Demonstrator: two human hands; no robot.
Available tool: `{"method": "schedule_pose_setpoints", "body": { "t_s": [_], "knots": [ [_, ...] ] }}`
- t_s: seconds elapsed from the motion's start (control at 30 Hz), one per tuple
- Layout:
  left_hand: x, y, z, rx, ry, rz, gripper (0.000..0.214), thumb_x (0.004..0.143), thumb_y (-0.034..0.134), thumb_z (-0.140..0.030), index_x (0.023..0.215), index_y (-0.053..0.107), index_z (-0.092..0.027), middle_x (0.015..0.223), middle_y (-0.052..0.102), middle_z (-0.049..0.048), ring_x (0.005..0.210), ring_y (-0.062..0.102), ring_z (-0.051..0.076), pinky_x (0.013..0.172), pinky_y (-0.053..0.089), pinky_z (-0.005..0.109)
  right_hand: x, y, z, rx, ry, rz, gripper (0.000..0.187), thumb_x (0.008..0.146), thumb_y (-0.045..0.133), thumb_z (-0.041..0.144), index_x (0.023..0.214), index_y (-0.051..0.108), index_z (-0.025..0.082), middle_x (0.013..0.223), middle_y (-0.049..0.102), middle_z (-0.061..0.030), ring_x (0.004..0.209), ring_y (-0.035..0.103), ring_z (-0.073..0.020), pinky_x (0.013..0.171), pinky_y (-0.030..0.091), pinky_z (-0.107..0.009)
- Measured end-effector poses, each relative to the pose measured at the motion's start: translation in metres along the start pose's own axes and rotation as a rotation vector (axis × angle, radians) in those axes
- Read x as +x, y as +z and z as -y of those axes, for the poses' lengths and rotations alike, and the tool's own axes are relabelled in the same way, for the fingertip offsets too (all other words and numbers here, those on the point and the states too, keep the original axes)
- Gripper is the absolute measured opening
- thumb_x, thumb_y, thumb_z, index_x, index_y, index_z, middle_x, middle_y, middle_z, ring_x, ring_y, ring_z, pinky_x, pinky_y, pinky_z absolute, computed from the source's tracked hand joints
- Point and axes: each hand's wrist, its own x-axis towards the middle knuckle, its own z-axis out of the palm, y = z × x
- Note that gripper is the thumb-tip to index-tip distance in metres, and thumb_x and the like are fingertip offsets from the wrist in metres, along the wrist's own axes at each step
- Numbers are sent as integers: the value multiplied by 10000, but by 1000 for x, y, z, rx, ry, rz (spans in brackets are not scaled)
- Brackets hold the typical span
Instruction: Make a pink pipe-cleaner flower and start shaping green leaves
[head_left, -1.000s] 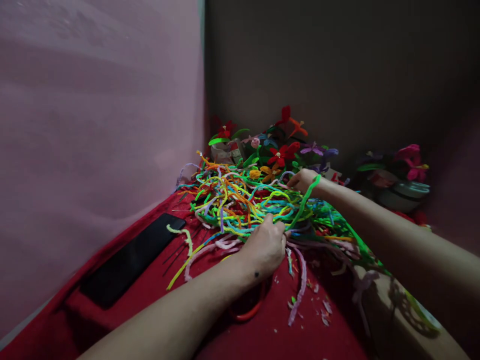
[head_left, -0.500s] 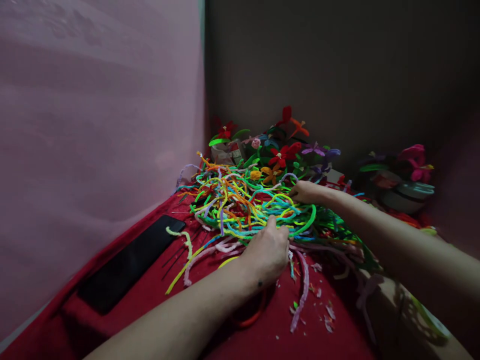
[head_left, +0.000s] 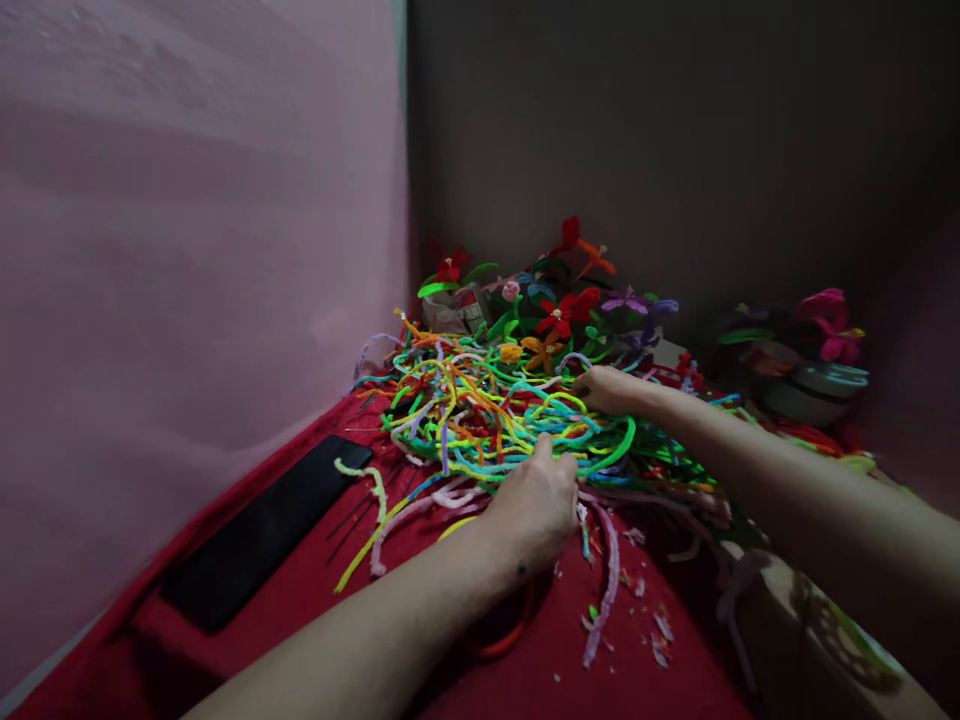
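A big tangle of fuzzy pipe cleaners (head_left: 480,400) in green, yellow, blue, orange and pink lies on a red cloth (head_left: 585,690). At its near edge my left hand (head_left: 536,500) is closed, fingers curled around pipe cleaners; the fingertips are hidden behind the hand. My right hand (head_left: 609,390) reaches in from the right, closed on pipe cleaners at the far right of the tangle, its fingertips partly hidden. Between the two hands a bright green pipe cleaner (head_left: 626,440) bends in an arc. A pink pipe cleaner (head_left: 613,585) trails toward me from beside my left hand.
A black phone (head_left: 262,535) lies at the left, near a pink wall (head_left: 187,300). Behind the tangle stand several pipe-cleaner flowers (head_left: 559,315), with a magenta flower (head_left: 832,325) by a pale bowl-like container (head_left: 814,390) at right. Small scraps (head_left: 660,640) litter the cloth.
My right hand has shifted slightly left at the tangle. My left hand stays almost in place. The view has moved very slightly.
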Motion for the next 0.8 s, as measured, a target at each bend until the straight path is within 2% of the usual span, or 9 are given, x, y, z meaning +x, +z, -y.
{"method": "schedule_pose_setpoints", "body": {
  "t_s": [0.2,0.37,0.5,0.63,0.8],
  "knots": [
    [0,0,0,-5,6,-5,189,842,360,-173,905,535,-134,1075,485,144,883,603,207,789,494,352,4,6,5,22,1,-20,275,659,523,147,849,717,190,717,677,-58,674,590,-181,545,364,-219],
    [-2,-1,-2,-6,1,5,200,842,361,-182,905,541,-123,1093,477,155,929,587,218,798,490,346,8,9,7,115,-71,-25,299,708,500,159,926,703,188,823,693,-20,726,592,-151,587,394,-182],
    [-2,0,-1,-10,7,-2,204,853,351,-199,899,536,-128,1042,488,131,881,590,194,784,494,328,12,12,10,145,-81,-31,263,685,502,119,831,715,162,729,679,-18,667,571,-138,555,388,-180],
    [-2,1,1,-10,24,-13,198,855,349,-201,893,531,-133,1033,488,120,873,584,189,788,490,326,14,11,10,153,-61,-105,190,694,515,167,747,693,129,659,630,-30,623,531,-133,516,363,-197],
    [-1,1,1,-15,22,-3,188,851,355,-190,905,526,-134,1066,478,132,889,581,194,793,486,334,15,4,5,181,-34,-250,184,689,501,172,771,659,124,642,593,-15,589,499,-118,521,357,-198]
  ]
}}
